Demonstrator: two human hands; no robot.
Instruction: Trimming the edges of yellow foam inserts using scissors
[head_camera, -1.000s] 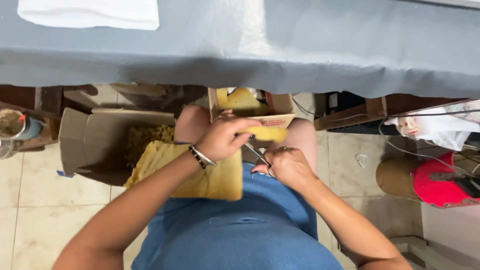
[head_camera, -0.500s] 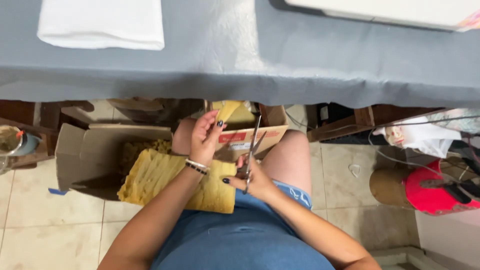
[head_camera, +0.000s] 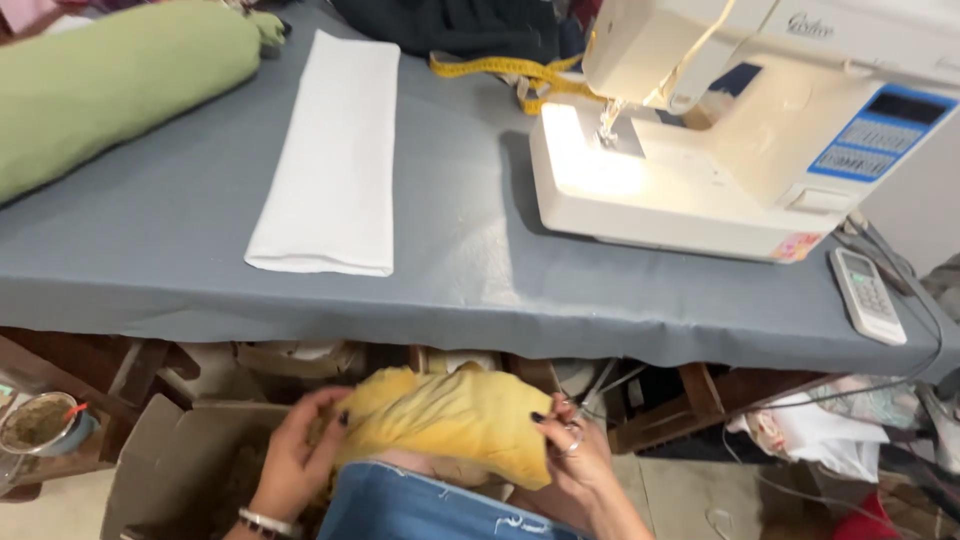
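Low in the head view, both my hands hold a crumpled yellow cloth (head_camera: 450, 415) over my lap, just below the table's front edge. My left hand (head_camera: 300, 450) grips its left side, above an open cardboard box (head_camera: 160, 465). My right hand (head_camera: 570, 455) pinches the cloth's right edge; a metal ring or scissor handle shows at its fingers. Blue denim (head_camera: 420, 505) covers my lap under the cloth.
A grey-covered table (head_camera: 470, 270) carries a lit white sewing machine (head_camera: 720, 150), a folded white cloth (head_camera: 335, 155), a green fabric roll (head_camera: 110, 75), a yellow measuring tape (head_camera: 500, 70) and a remote control (head_camera: 868, 295). Wooden frames and cables sit beneath.
The view has tilted up from my lap to the tabletop. The scissors raised in my right hand are lowered, and both hands now grip the bunched yellow cloth.
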